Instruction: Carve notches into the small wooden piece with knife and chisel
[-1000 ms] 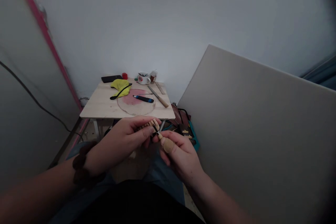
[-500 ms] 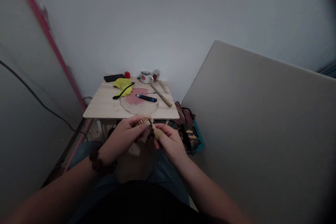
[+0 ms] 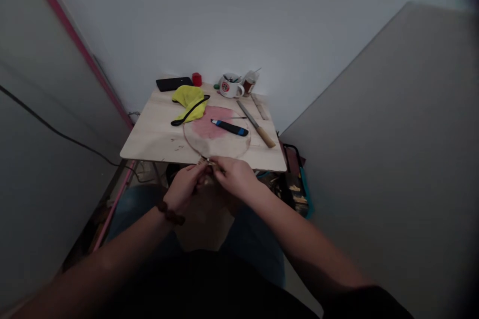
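My left hand (image 3: 186, 187) and my right hand (image 3: 234, 176) meet just in front of the near edge of a small wooden table (image 3: 157, 134). My left hand is closed on a small pale wooden piece (image 3: 204, 161) whose tip shows above the fingers. My right hand is closed against it, and the small tool with a wooden handle that it held earlier is hidden now. A dark bead bracelet (image 3: 170, 213) sits on my left wrist.
On the table lie a round clear board with a pink patch (image 3: 217, 134), a blue-handled knife (image 3: 230, 127), a wooden-handled file (image 3: 256, 130), a yellow cloth (image 3: 187, 97), a black spoon, a phone (image 3: 174, 83), a mug (image 3: 229, 87) and a jar. A bag (image 3: 294, 184) sits on the floor beside a leaning grey panel (image 3: 392, 149).
Both hands have moved forward, away from me, up to the table's near edge, still joined on the wooden piece. The view has tilted and the table appears larger.
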Tool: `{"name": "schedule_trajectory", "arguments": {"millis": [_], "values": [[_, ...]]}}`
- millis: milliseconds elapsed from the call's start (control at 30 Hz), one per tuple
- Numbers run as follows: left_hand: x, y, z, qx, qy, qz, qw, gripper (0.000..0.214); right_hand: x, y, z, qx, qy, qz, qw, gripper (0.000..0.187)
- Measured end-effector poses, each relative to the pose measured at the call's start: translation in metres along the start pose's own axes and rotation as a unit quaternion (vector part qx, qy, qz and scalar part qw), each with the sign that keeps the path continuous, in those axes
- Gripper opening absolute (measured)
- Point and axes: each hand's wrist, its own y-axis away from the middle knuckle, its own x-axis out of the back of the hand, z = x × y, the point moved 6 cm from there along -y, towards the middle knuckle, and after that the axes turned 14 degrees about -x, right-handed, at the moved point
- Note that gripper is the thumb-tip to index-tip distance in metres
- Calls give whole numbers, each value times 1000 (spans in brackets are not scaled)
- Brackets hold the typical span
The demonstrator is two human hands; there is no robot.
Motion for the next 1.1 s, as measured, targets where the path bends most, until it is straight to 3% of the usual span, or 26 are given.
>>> {"name": "schedule_trajectory", "arguments": {"millis": [133,233,300,433,567,700,800,933,1100], "values": [[16,-11,14,-23,-48,-19,998,43,-12,-41,5,-51,-73,-5,996,49],[24,-18,28,-38,-74,-42,996,39,-19,-63,4,-83,-144,-43,985,35],[29,-22,35,-41,-85,-54,994,37,-21,-71,0,-93,-182,-75,976,23],[37,-30,49,-43,-95,-71,992,33,-20,-71,-6,-114,-247,-93,958,18],[46,-36,66,-60,-65,8,996,48,-26,-65,-10,-147,-328,-79,930,27],[44,-49,76,-104,37,72,991,39,-39,-59,-15,-160,-404,-78,897,28],[39,-61,85,-170,-42,79,981,35,-45,-56,-18,-160,-432,-78,884,25],[20,-70,91,-222,-210,-3,952,38,-43,-55,-17,-161,-444,-70,879,27],[12,-86,99,-223,-255,-66,939,34,-30,-55,-7,-154,-427,-32,890,38]]}}
